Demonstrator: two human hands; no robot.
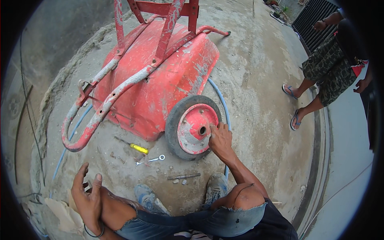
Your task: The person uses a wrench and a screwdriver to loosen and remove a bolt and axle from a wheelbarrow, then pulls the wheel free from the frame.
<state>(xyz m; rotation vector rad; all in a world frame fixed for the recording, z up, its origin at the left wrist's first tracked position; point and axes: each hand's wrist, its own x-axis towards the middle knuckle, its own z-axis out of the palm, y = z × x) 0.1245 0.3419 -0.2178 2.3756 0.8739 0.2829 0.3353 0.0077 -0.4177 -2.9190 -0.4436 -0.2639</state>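
A wheel [192,140] with a black tyre and a red, paint-worn hub stands upright against the overturned red wheelbarrow [156,88]. Curled over the wheel's right side, my right hand [221,138] grips its rim. The round hole at the hub's centre faces me. My left hand [89,196] is raised by my left knee, fingers apart and nothing in it. On the ground between my hands and the wheelbarrow lie a yellow-handled screwdriver [139,149], a combination wrench [154,159] and a thin metal rod [184,176].
A blue hose [219,91] runs under the wheelbarrow and past the wheel. My shoes [216,188] rest just before the rod. At the right stands another person [326,72] in camouflage shorts and flip-flops. Torn paper [66,216] lies at lower left.
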